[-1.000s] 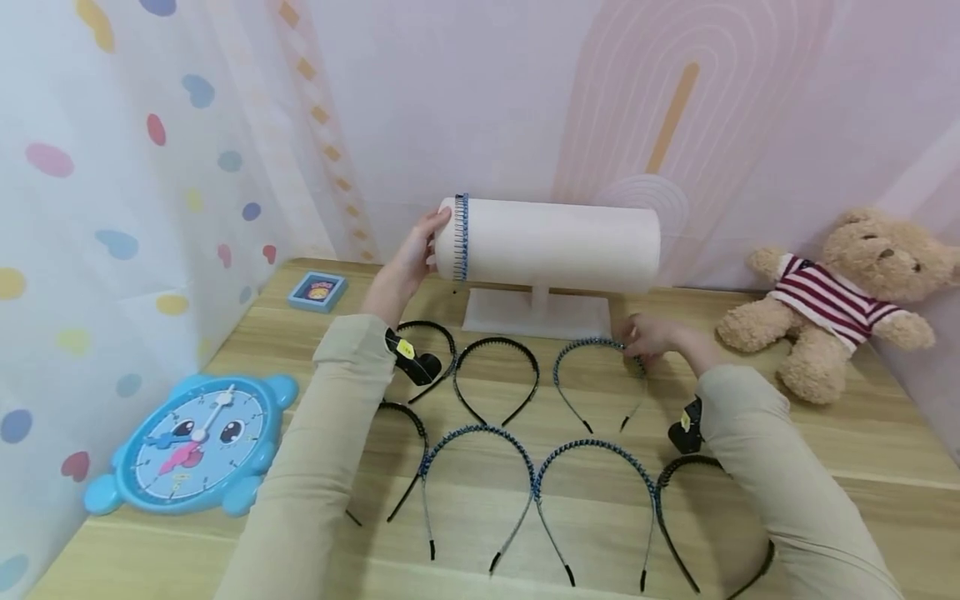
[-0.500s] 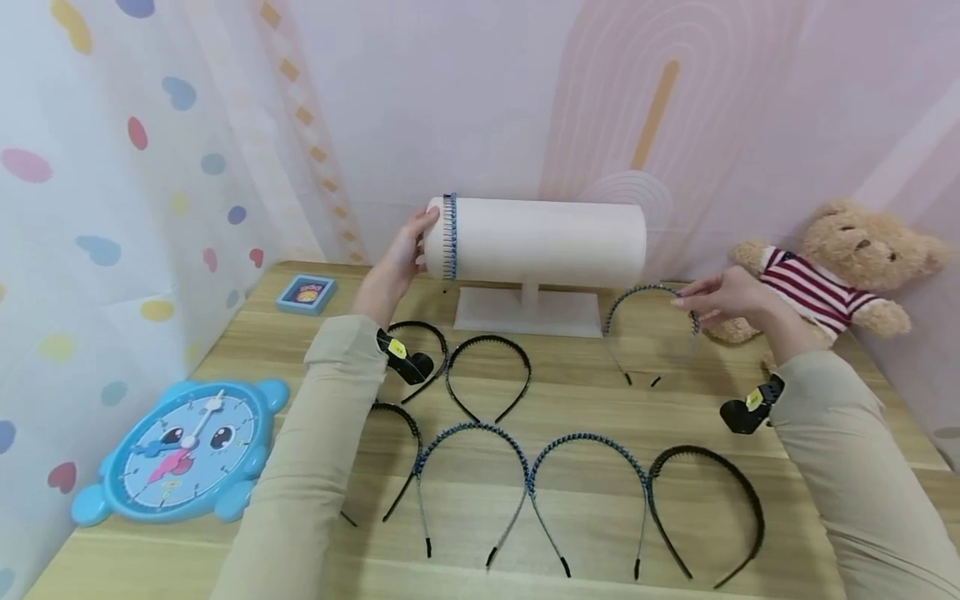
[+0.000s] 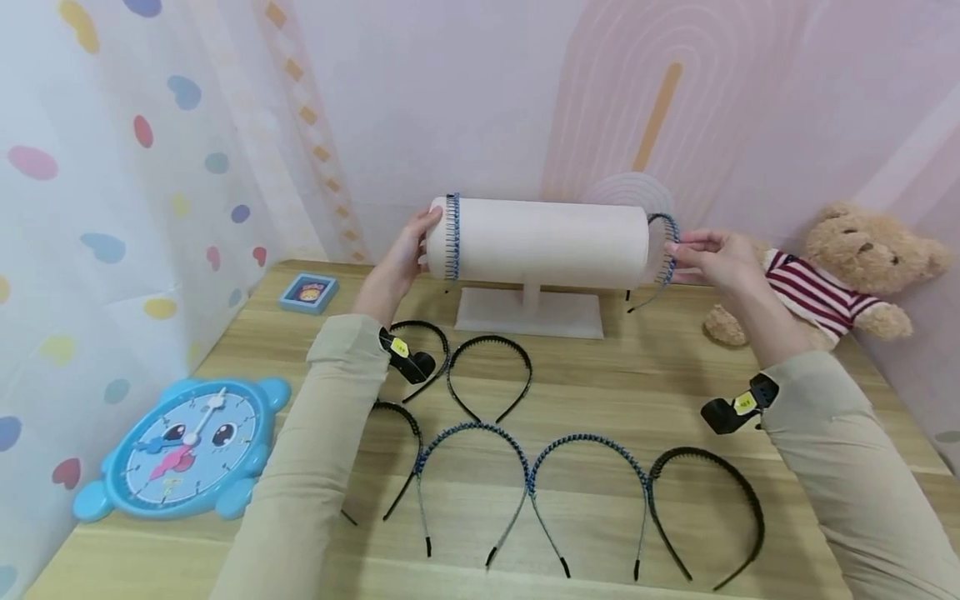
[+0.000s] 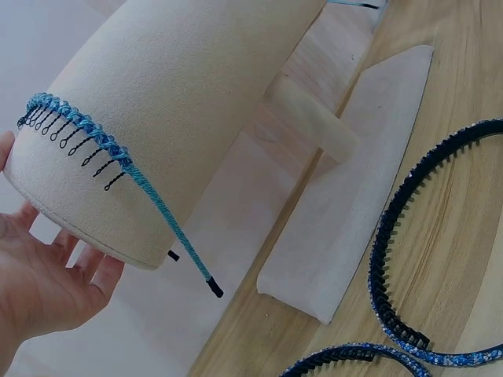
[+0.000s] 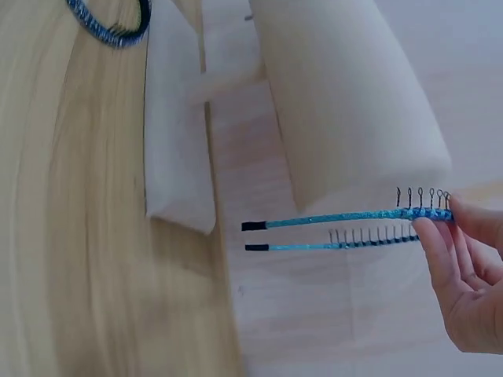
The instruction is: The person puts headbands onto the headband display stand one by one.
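A white padded headband stand (image 3: 551, 242), a horizontal roll on a flat base (image 3: 487, 312), stands at the back of the table. Around its left end sits a blue beaded headband (image 4: 86, 129) with small wire teeth. My left hand (image 3: 405, 250) grips that left end of the roll, fingers at the edge below the headband in the left wrist view. With thumb and fingers, my right hand (image 3: 720, 258) pinches another blue headband (image 5: 314, 220) just off the roll's right end. Its two black-tipped ends point toward the table side in the right wrist view.
On the table in front lie a black headband (image 3: 491, 342), a blue headband (image 3: 588, 437) and several more in rows. A blue toy clock (image 3: 195, 446) and a small blue box (image 3: 308, 293) are at left. A teddy bear (image 3: 862, 258) sits at right.
My right hand has lifted the blue headband from the table's back row and brought it up beside the roll's right end. My left hand stays on the left end.
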Tool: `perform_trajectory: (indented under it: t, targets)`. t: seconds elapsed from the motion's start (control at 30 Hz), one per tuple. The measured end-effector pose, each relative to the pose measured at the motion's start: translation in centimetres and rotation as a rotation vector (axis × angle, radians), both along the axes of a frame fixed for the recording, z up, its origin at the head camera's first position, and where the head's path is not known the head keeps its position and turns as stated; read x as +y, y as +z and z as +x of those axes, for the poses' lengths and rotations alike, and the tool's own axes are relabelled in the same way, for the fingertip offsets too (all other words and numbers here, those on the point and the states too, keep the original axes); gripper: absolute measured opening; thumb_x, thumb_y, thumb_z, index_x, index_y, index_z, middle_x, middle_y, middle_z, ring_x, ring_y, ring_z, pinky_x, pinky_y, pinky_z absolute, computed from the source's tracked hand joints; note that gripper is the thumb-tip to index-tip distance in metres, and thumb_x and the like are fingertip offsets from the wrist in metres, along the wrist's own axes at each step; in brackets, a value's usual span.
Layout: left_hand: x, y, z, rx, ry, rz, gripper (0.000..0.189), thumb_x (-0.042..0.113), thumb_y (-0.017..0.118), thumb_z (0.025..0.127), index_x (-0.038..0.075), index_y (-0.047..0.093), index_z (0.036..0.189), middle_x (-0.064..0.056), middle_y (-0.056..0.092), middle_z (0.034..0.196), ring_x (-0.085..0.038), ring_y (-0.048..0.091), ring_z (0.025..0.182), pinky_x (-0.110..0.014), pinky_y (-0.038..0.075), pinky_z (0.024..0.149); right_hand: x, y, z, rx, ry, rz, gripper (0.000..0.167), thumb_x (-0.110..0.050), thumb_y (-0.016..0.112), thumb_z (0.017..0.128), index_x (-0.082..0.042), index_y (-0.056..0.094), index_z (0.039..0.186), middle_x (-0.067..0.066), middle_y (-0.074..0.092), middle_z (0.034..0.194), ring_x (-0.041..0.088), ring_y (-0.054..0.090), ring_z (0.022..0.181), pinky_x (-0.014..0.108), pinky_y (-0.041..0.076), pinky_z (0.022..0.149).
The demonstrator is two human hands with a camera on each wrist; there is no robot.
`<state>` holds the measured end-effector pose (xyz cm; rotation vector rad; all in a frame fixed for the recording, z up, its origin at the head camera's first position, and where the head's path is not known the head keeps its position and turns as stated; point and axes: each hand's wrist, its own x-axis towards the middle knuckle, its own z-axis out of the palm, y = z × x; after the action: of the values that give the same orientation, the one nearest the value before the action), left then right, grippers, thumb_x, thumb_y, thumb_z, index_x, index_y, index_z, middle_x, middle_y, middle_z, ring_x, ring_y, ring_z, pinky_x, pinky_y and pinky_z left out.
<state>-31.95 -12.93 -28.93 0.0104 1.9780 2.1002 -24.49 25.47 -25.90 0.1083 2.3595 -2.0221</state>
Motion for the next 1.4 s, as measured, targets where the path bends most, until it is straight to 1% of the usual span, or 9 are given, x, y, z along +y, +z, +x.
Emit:
perform_trajectory:
  t: [0.13, 0.27, 0.5, 0.63, 0.73, 0.83, 0.93, 1.1, 1.4]
  targets:
    - [0.1, 0.1, 0.0, -0.001, -0.002, -0.003, 0.059, 0.046, 0.039, 0.093, 0.029, 0.016, 0.145, 0.003, 0.036, 0.129, -0.013, 0.034, 0.103, -0.029, 0.031, 0.084, -1.3, 0.7, 0.0, 0.065, -0.020, -0.007, 0.027, -0.016, 0.066, 0.082, -0.004, 0.049, 0.100, -0.011, 0.060, 0.073, 0.003, 0.063, 0.064, 0.021, 0.053, 0.060]
    - [0.1, 0.3, 0.1, -0.003, -0.002, -0.009, 0.060, 0.046, 0.039, 0.093, 0.029, 0.015, 0.146, 0.000, 0.030, 0.140, -0.015, 0.032, 0.108, -0.029, 0.030, 0.086, -2.5, 0.8, -0.2, 0.124, -0.007, 0.061, 0.023, -0.011, 0.064, 0.083, -0.001, 0.050, 0.098, -0.012, 0.059, 0.071, 0.001, 0.063, 0.061, 0.022, 0.053, 0.057]
    - [0.3, 0.2, 0.2, 0.007, -0.001, -0.003, 0.060, 0.046, 0.039, 0.093, 0.027, 0.016, 0.145, 0.005, 0.037, 0.121, -0.012, 0.034, 0.096, -0.027, 0.029, 0.080, -3.5, 0.0, -0.1, 0.166, -0.003, 0.264, 0.032, -0.018, 0.068, 0.081, 0.000, 0.053, 0.103, -0.015, 0.055, 0.070, 0.000, 0.059, 0.060, 0.020, 0.052, 0.056]
    - [0.3, 0.2, 0.3, 0.006, -0.003, -0.007, 0.060, 0.046, 0.039, 0.093, 0.028, 0.016, 0.145, 0.002, 0.034, 0.129, -0.013, 0.033, 0.100, -0.027, 0.029, 0.079, -3.2, -0.1, 0.2, 0.161, 0.009, 0.418, 0.052, -0.033, 0.069, 0.079, -0.001, 0.049, 0.114, -0.008, 0.054, 0.085, 0.000, 0.056, 0.067, 0.017, 0.050, 0.058]
    - [0.3, 0.2, 0.3, 0.005, 0.000, -0.008, 0.060, 0.046, 0.039, 0.093, 0.028, 0.016, 0.145, 0.001, 0.031, 0.136, -0.014, 0.032, 0.103, -0.027, 0.029, 0.080, -2.6, -0.1, 0.4, 0.162, 0.023, 0.508, 0.065, -0.041, 0.066, 0.080, -0.001, 0.043, 0.125, 0.005, 0.052, 0.106, 0.008, 0.056, 0.086, 0.019, 0.050, 0.066]
    - [0.2, 0.2, 0.3, 0.003, 0.005, -0.007, 0.059, 0.046, 0.039, 0.093, 0.028, 0.016, 0.145, 0.001, 0.032, 0.135, -0.014, 0.032, 0.102, -0.027, 0.029, 0.079, -1.7, -0.2, 0.1, 0.162, 0.083, 0.519, 0.074, -0.038, 0.065, 0.082, -0.004, 0.030, 0.138, 0.019, 0.041, 0.132, 0.026, 0.047, 0.115, 0.035, 0.046, 0.090]
    - [0.2, 0.1, 0.3, -0.002, 0.005, -0.005, 0.059, 0.046, 0.039, 0.093, 0.029, 0.017, 0.145, 0.002, 0.034, 0.129, -0.013, 0.033, 0.098, -0.026, 0.029, 0.077, -0.7, -0.3, -0.5, 0.151, 0.190, 0.508, 0.088, -0.032, 0.066, 0.083, -0.012, 0.010, 0.147, 0.016, 0.014, 0.151, 0.039, 0.021, 0.135, 0.054, 0.027, 0.104]
    - [0.4, 0.1, 0.5, -0.002, 0.000, -0.001, 0.059, 0.046, 0.040, 0.093, 0.029, 0.018, 0.145, 0.003, 0.035, 0.127, -0.013, 0.034, 0.101, -0.028, 0.030, 0.081, 0.1, -0.4, -1.8, 0.153, 0.321, 0.588, 0.109, -0.027, 0.072, 0.078, -0.028, -0.015, 0.145, 0.004, -0.018, 0.153, 0.039, -0.007, 0.139, 0.063, 0.006, 0.105]
    - [1.1, 0.0, 0.7, 0.005, -0.009, -0.005, 0.059, 0.046, 0.040, 0.093, 0.028, 0.019, 0.144, 0.000, 0.035, 0.134, -0.015, 0.034, 0.106, -0.030, 0.030, 0.084, -0.1, 0.1, -3.2, 0.151, 0.398, 0.647, 0.109, -0.026, 0.074, 0.076, -0.029, -0.011, 0.146, 0.003, -0.016, 0.153, 0.039, -0.010, 0.139, 0.064, 0.004, 0.105]
